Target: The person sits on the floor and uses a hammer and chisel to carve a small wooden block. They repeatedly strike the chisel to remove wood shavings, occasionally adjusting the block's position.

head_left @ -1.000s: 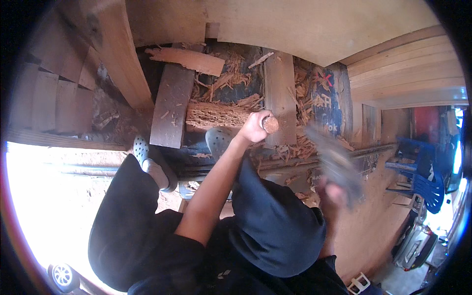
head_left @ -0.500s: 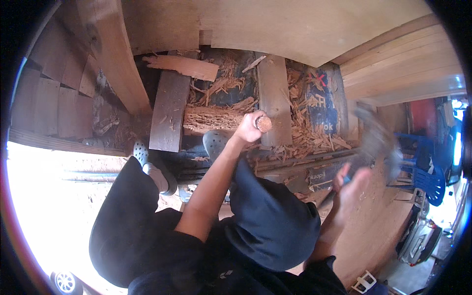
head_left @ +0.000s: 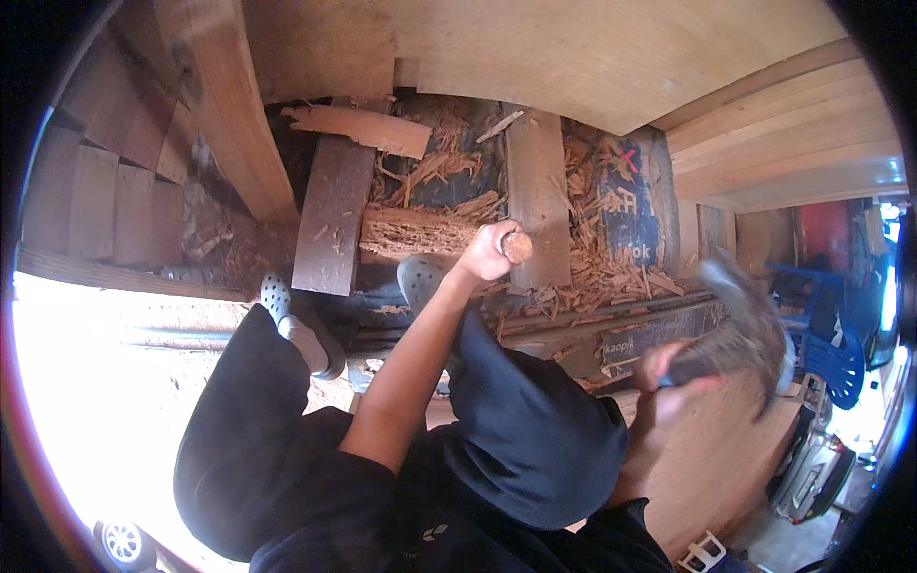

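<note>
My left hand is wrapped round the round wooden handle of a chisel, its butt end facing up; the blade is hidden below. Beside and beneath that hand lies a plank with a rough, chipped face. Off to the right, my right hand grips a hammer, smeared by motion, its head raised well apart from the chisel. A grey clog on my foot rests against the near edge of the chipped plank.
Two wooden beams flank the chipped plank. Wood chips litter the dark sheeting between them. A loose strip of wood lies at the far side. Large wooden panels stand beyond. A blue plastic chair is at the right.
The hammer and my right hand have shifted slightly, the hammer's head now lower in view. My left hand keeps its hold on the chisel at nearly the same spot.
</note>
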Demonstrator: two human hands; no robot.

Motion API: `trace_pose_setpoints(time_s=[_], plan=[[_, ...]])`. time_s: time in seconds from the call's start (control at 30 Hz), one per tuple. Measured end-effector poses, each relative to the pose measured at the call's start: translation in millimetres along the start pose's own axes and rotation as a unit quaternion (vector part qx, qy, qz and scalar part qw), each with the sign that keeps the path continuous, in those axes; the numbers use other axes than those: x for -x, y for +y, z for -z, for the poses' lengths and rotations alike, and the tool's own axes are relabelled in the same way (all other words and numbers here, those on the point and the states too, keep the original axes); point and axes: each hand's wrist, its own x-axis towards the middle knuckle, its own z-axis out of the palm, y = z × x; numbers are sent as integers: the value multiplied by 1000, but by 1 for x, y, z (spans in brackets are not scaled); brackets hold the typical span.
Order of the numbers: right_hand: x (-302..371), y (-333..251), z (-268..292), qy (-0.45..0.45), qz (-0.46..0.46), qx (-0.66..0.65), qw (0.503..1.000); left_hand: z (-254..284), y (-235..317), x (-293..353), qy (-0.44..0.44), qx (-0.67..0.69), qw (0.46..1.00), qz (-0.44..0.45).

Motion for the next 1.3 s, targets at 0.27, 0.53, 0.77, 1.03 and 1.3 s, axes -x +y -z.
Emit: trace_pose_setpoints(time_s=[0.27, 0.53, 0.77, 1.03, 1.3], plan=[[-31, -24, -45, -85, 308, -116, 940, -1, -3, 0, 3, -5, 1000, 0], [-10, 99, -49, 32, -181, 425, 886, -1, -7, 4, -17, 7, 1000, -1], [19, 96, -23, 90, -296, 326, 893, 0, 3, 6, -16, 20, 999, 38], [67, 130, 7, 126, -367, 378, 841, -8, 19, 10, 58, -37, 996, -52], [71, 143, 23, 182, -332, 357, 854, -40, 18, 5, 136, -137, 979, -73]])
